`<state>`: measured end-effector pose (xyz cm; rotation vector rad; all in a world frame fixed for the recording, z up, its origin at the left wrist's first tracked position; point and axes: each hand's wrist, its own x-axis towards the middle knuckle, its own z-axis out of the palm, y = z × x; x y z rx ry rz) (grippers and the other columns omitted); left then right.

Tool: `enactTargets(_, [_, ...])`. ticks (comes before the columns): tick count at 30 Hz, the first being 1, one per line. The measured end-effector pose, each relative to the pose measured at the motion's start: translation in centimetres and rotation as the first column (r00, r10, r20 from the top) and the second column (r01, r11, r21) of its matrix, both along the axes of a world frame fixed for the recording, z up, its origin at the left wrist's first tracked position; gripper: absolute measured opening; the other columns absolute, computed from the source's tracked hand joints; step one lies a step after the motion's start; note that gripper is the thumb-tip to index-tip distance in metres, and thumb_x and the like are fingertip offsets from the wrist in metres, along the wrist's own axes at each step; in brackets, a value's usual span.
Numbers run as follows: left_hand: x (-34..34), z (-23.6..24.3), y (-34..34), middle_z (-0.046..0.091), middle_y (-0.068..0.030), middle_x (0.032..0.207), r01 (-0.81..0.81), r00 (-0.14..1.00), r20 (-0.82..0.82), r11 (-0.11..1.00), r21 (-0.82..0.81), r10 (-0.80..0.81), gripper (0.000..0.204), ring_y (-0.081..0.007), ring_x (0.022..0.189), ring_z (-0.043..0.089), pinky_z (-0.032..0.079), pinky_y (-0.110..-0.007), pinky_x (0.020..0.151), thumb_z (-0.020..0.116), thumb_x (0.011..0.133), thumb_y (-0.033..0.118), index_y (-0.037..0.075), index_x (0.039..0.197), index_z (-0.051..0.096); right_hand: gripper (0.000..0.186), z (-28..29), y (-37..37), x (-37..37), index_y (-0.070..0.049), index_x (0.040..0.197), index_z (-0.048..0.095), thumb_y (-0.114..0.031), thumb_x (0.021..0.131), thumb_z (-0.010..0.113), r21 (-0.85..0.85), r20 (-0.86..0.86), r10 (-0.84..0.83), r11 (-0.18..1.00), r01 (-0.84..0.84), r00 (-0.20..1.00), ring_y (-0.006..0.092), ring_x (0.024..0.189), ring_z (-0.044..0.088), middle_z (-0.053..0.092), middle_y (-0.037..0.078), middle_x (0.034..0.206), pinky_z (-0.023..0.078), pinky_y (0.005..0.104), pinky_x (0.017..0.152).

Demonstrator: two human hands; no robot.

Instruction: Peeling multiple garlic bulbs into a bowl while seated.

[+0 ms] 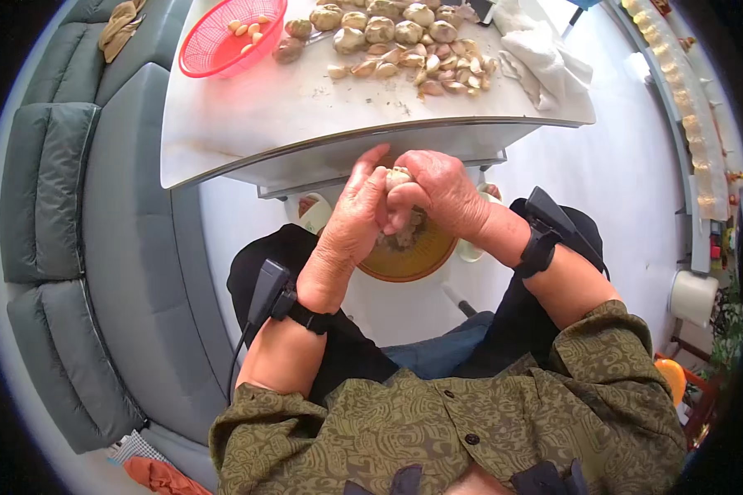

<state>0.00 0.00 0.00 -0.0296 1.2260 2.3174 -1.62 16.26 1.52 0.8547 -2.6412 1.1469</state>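
Both of my hands meet around a pale garlic bulb (398,178), just beyond the table's near edge. My left hand (357,205) grips it from the left, its index finger pointing up and away from it. From the right, my right hand (439,188) closes over it with thumb and fingers, so much of the bulb is hidden. Below them on the floor, between my legs, stands a yellow-orange basin (413,262) with papery scraps inside. On the table (256,124), whole garlic bulbs (380,30) sit behind a heap of loose cloves (458,70).
A red mesh basket (196,51) with several peeled cloves stands at the table's left. Crumpled white cloth (545,62) hangs at its right corner. A grey sofa (140,206) runs along the left; a white bin (692,297) stands far right.
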Motion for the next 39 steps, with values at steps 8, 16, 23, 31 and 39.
enactTargets(8, [0.0, 0.5, 1.0, 0.048, 0.0009, 0.070, 0.037, 0.989, -0.124, 0.944, -0.329, -0.082, 0.037, -0.0056, 0.051, 0.040, 0.030, -0.017, 0.044, 0.043, 0.093, 0.031, 0.006, 0.120, 0.047, 0.035, -0.2, 0.2, 0.1, -0.003, 0.085, 0.046, -0.030, 0.072, 0.064, 0.209, -0.037, 0.063, 0.976, -0.053, 0.997, 0.0296, 0.074, 0.059, 0.056, 0.012, 0.075, 0.049, 0.0359, 0.062])
enactTargets(16, [0.4, 1.7, 0.2, 0.045, 0.0016, 0.069, 0.010, 0.995, -0.101, 0.990, -0.140, -0.024, 0.044, -0.0043, 0.049, 0.031, 0.022, -0.017, 0.043, 0.040, 0.092, 0.026, 0.002, 0.128, 0.031, 0.027, -0.1, -0.8, 0.4, -0.003, 0.080, 0.049, -0.028, 0.080, 0.059, 0.006, 0.012, 0.036, 0.999, -0.036, 0.999, 0.0286, 0.068, 0.058, 0.053, 0.013, 0.070, 0.047, 0.0376, 0.062])
enactTargets(23, [0.0, 1.4, -0.4, 0.048, -0.0023, 0.075, 0.030, 0.999, -0.042, 0.998, -0.052, -0.032, 0.039, -0.0069, 0.050, 0.037, 0.027, -0.018, 0.043, 0.044, 0.091, 0.030, 0.003, 0.119, 0.037, 0.012, 0.6, 0.2, 0.2, -0.003, 0.084, 0.051, -0.015, 0.085, 0.054, -0.332, 0.508, 0.058, 0.934, 0.133, 0.859, 0.0223, 0.065, 0.051, 0.054, 0.011, 0.072, 0.044, 0.0312, 0.064])
enactTargets(31, [-0.4, 1.0, -0.6, 0.049, 0.0012, 0.072, -0.006, 0.989, -0.146, 0.990, -0.138, -0.014, 0.036, -0.0045, 0.052, 0.040, 0.028, -0.016, 0.043, 0.050, 0.090, 0.038, 0.007, 0.109, 0.045, 0.033, 0.4, 0.0, -0.2, -0.003, 0.085, 0.050, -0.035, 0.082, 0.056, -0.183, 0.397, 0.070, 0.983, 0.004, 0.915, 0.0320, 0.073, 0.057, 0.057, 0.017, 0.076, 0.045, 0.0374, 0.066])
enactTargets(39, [0.3, 0.6, 0.0, 0.047, 0.0038, 0.071, -0.059, 0.990, -0.140, 0.928, -0.369, 0.007, 0.026, -0.0026, 0.055, 0.041, 0.029, -0.015, 0.044, 0.041, 0.095, 0.031, 0.008, 0.105, 0.047, 0.046, 0.1, -0.4, -0.1, -0.002, 0.083, 0.049, -0.047, 0.077, 0.057, 0.061, 0.377, -0.030, 0.998, 0.008, 0.926, 0.0379, 0.075, 0.058, 0.059, 0.020, 0.076, 0.046, 0.0427, 0.066])
